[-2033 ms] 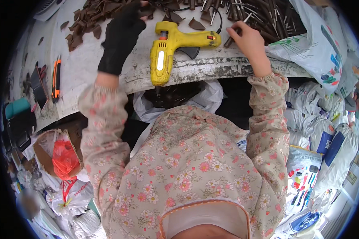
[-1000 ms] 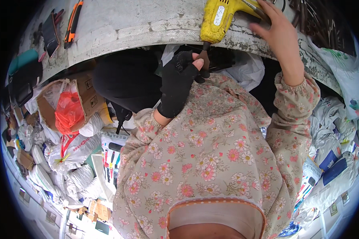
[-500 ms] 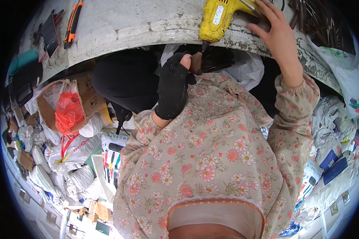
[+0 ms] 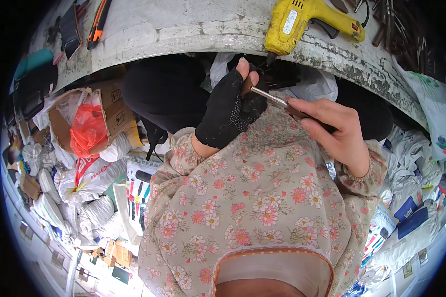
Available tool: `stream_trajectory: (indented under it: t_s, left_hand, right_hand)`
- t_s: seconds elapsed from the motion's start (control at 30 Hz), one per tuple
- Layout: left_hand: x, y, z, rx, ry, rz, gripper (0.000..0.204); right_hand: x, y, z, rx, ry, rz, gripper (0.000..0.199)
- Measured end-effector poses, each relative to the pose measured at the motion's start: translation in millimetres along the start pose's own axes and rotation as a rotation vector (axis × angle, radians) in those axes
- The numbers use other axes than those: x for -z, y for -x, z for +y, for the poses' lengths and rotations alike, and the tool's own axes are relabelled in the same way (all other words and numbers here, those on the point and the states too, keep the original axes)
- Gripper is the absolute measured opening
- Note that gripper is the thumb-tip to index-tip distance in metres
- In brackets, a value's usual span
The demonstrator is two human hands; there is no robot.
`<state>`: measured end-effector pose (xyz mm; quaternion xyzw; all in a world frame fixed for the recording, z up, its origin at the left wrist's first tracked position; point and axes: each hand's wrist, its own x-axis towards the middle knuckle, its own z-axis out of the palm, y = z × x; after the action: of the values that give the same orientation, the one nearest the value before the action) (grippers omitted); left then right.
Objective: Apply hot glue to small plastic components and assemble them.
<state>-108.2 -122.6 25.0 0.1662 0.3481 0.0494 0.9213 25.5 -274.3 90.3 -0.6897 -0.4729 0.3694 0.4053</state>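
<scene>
My left hand (image 4: 225,109), in a black fingerless glove, is closed around a small brown piece (image 4: 247,87) above my lap; the fingers cover most of it. My bare right hand (image 4: 339,129) pinches a slim metal-shafted tool (image 4: 268,96) whose brown end runs under the fingers. The shaft's tip meets the brown piece at my left fingertips; I cannot tell whether it goes in. Beyond both hands, a yellow glue gun (image 4: 287,29) lies on the worn white table (image 4: 183,34), its dark nozzle reaching over the near edge.
Many dark brown rods (image 4: 406,37) are heaped at the table's far right. An orange-and-black utility knife (image 4: 99,24) lies on the left. Left of me stands a cardboard box (image 4: 116,111) with a red plastic bag (image 4: 88,129) in it. White bags (image 4: 406,153) crowd the right side.
My right hand has come down from the glue gun on the table to my left hand, with the metal-shafted tool in its fingers. My left hand has stayed on the brown piece.
</scene>
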Motion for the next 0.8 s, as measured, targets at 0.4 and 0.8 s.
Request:
stream_trajectory:
  t_s: [0.4, 0.8]
  left_hand:
    - [-10, 14, -7, -0.494, -0.557, 0.238, 0.024]
    - [51, 12, -1, -1.034, -1.582, -0.139, 0.022]
  right_hand:
    - [3, -11, -32, -0.012, 0.24, -0.071, 0.028]
    - [-23, -8, 19, -0.184, 0.008, -0.149, 0.027]
